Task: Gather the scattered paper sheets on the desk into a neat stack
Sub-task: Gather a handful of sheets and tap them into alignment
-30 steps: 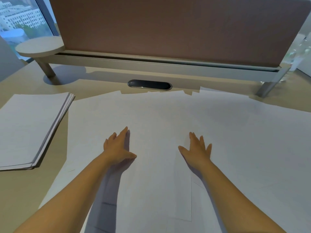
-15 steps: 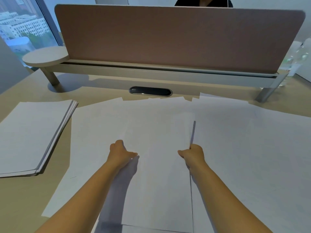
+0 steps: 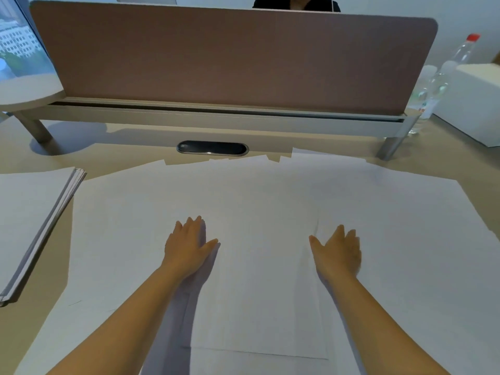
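Light: soft, even, moderately bright; daylight enters from the window [image 3: 19, 44] at 10 o'clock, which is overexposed and bluish. White paper sheets [image 3: 270, 190] read flat grey-white, low contrast, overlapping edges faint. Left forearm and left hand [image 3: 189, 247] cast a soft violet shadow to 3 o'clock on the paper. Divider rail [image 3: 216, 117] shadows the bench [image 3: 130, 158] beneath it. Small glare spot on cable grommet [image 3: 212, 148]. Right hand [image 3: 338, 253] fingertips slightly motion-blurred. Wide-angle bowing at frame edges; bottle [image 3: 443, 77] at 2 o'clock soft.
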{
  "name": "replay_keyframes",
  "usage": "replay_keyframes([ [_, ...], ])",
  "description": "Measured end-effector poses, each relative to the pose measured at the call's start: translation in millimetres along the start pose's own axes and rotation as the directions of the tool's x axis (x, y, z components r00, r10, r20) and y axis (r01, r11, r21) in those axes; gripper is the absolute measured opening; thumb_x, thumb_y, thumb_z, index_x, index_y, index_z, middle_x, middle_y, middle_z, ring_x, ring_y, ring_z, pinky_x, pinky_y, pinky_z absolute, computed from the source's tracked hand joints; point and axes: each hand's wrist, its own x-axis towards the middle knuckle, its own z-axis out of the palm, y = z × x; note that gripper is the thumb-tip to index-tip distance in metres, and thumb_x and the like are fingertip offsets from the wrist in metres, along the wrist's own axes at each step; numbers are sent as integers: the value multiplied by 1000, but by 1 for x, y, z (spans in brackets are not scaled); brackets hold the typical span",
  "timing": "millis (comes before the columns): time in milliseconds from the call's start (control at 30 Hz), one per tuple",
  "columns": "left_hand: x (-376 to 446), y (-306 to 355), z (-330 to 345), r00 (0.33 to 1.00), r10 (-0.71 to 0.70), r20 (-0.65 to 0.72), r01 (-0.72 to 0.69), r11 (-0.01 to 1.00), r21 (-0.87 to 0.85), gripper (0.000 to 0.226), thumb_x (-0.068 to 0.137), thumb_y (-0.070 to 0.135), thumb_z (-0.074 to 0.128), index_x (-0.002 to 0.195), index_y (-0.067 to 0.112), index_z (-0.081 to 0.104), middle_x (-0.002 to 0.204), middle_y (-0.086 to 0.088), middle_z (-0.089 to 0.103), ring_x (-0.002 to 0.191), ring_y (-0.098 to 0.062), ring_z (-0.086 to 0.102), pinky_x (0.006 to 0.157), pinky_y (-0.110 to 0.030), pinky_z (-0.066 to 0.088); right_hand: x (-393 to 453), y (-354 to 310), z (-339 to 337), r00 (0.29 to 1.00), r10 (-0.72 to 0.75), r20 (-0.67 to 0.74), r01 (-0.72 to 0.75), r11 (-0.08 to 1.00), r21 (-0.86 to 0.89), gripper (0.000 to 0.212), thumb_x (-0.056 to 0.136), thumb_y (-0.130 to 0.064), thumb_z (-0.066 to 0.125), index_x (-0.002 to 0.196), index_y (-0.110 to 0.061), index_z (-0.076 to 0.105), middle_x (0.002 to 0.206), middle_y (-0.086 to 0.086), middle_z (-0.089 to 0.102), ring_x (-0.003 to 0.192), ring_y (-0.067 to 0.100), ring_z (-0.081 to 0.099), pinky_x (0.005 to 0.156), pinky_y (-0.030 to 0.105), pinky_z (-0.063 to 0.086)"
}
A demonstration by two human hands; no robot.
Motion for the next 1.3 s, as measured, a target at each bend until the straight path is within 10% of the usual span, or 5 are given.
replay_keyframes([
  [433, -2, 27, 11, 969, 226, 100, -213, 969, -127, 73, 93, 43, 44, 150, 20, 5, 157, 2, 13, 146, -18, 12, 116, -32, 16, 6, 13, 5, 922, -312, 228, 336, 939, -77, 74, 95, -50, 30, 148, -17, -9, 158, 1, -6, 146, 19, -11, 117, 37, -11],
  [767, -9, 45, 0, 972, -234, -8, 230, 961, -157, 63, 86, 40, 59, 135, 8, 35, 143, -10, 36, 132, -31, 35, 102, -39, 33, 20, -13, -2, 975, 165, 148, -216, 856, 470, 73, 75, -11, 67, 138, 0, 30, 131, 15, 47, 117, 31, 50, 94, 37, 47],
  [900, -10, 50, -4, 955, -277, 105, 295, 846, -444, 68, 83, 24, 67, 137, 2, 32, 144, -13, 32, 128, -33, 40, 101, -39, 37, 18, -11, 0, 957, 147, 250, -266, 788, 556, 16, 79, 3, 59, 93, 0, 50, 91, 11, 55, 75, 24, 55, 56, 26, 44],
  [1033, -12, 43, -11, 945, -278, 171, 324, 746, -581, 61, 82, 12, 67, 134, 1, 37, 133, -11, 47, 114, -31, 52, 88, -35, 44, 14, -16, -2, 915, 69, 398, -274, 829, 487, 53, 91, -8, 55, 136, 8, 33, 140, 21, 42, 128, 34, 43, 104, 36, 36],
  [1300, -24, 32, -13, 978, -207, 17, 188, 850, -493, 29, 81, 9, 64, 110, 7, 59, 118, -10, 62, 108, -29, 58, 94, -38, 47, 11, -16, -8, 975, -100, 199, -60, 744, 665, 39, 92, -5, 53, 130, -2, 47, 123, 10, 55, 122, 30, 48, 105, 35, 37],
])
